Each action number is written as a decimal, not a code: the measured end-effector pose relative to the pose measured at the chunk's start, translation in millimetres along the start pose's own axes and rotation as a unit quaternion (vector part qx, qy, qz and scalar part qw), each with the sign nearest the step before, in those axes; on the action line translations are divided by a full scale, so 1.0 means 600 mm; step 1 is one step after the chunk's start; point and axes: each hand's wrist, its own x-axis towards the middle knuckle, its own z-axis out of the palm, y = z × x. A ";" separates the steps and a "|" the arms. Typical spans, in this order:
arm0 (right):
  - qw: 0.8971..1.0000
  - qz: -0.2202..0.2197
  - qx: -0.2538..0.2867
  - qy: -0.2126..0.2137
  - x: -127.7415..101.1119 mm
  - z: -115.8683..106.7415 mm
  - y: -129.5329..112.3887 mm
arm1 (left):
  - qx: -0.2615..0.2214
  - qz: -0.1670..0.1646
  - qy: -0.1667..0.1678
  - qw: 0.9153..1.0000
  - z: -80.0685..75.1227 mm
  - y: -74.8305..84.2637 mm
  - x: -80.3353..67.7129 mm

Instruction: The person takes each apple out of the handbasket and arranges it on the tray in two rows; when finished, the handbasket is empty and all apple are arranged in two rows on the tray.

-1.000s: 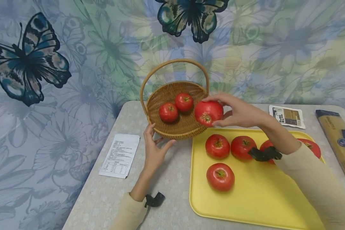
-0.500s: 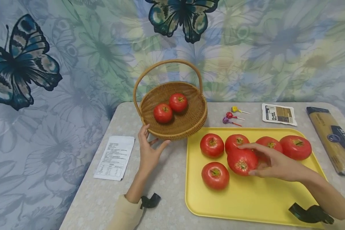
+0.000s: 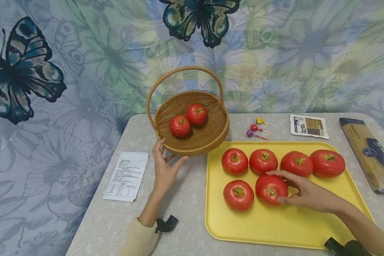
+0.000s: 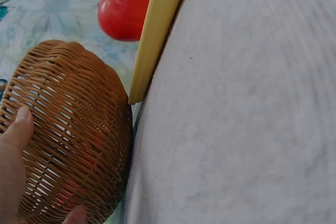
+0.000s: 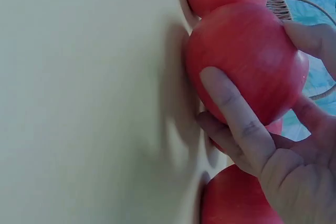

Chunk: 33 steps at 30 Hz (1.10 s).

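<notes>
A wicker basket point(image 3: 215, 133) with a hoop handle holds two tomatoes point(image 3: 179, 126). My left hand point(image 3: 171, 156) rests open against its near rim, thumb and fingers spread on the weave; the left wrist view shows the fingers point(image 4: 16, 129) on the basket wall point(image 4: 68, 135). Beside it, a yellow tray point(image 3: 275, 227) carries several tomatoes in two rows. My right hand point(image 3: 279, 187) grips the front-row tomato point(image 3: 268, 190), which sits on the tray. In the right wrist view the fingers point(image 5: 236, 114) curl round this tomato point(image 5: 244, 61) on the tray point(image 5: 79, 103).
A printed paper sheet point(image 3: 127, 176) lies left of my left hand. Three lollipops point(image 3: 257, 128), a small packet point(image 3: 308, 126) and a spaghetti pack point(image 3: 369, 153) lie behind and right of the tray. A butterfly-print cloth hangs behind the grey table point(image 3: 185, 199).
My right hand carried the tomato from the basket's rim down and right, and it now sits in the tray's front row. My left hand stayed at the basket.
</notes>
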 end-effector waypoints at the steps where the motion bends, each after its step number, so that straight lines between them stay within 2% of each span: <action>1: 1.000 0.000 -0.001 0.002 0.000 -0.001 0.001 | 0.000 0.001 0.000 1.000 0.000 0.000 0.000; 6: 1.000 -0.022 0.018 -0.001 -0.001 0.002 0.007 | -0.007 0.008 0.000 1.000 0.000 0.000 0.002; 9: 0.999 -0.047 -0.017 0.023 -0.004 0.008 0.004 | -0.010 0.010 0.000 1.000 0.000 0.001 0.003; 11: 0.994 -0.068 -0.073 0.053 -0.005 0.014 -0.001 | -0.010 0.011 0.000 1.000 0.000 0.002 0.003; 13: 0.979 -0.089 -0.158 0.092 -0.006 0.019 -0.006 | -0.009 0.012 0.001 1.000 0.000 0.003 0.003; 16: 0.945 -0.120 -0.274 0.135 -0.006 0.027 -0.010 | -0.008 0.011 0.003 1.000 0.000 0.004 0.004; 19: 0.912 -0.156 -0.348 0.152 -0.006 0.033 -0.009 | -0.007 0.009 0.002 1.000 0.001 0.006 0.004; 21: 0.906 -0.175 -0.356 0.146 -0.007 0.036 -0.008 | -0.008 0.008 0.001 1.000 0.001 0.006 0.004; 23: 0.910 -0.181 -0.347 0.135 -0.008 0.038 -0.008 | -0.009 0.009 0.002 1.000 0.001 0.005 0.004; 24: 0.917 -0.176 -0.335 0.128 -0.010 0.038 -0.008 | -0.009 0.009 0.002 1.000 0.001 0.005 0.004; 29: 0.959 -0.136 -0.232 0.093 -0.014 0.035 -0.008 | -0.008 0.003 0.001 1.000 0.000 0.005 0.002; 31: 0.968 -0.126 -0.201 0.082 -0.013 0.033 -0.006 | -0.006 0.001 -0.001 1.000 0.000 0.005 0.002; 33: 0.973 -0.119 -0.184 0.075 -0.012 0.031 -0.003 | -0.004 -0.001 -0.001 1.000 0.000 0.006 0.002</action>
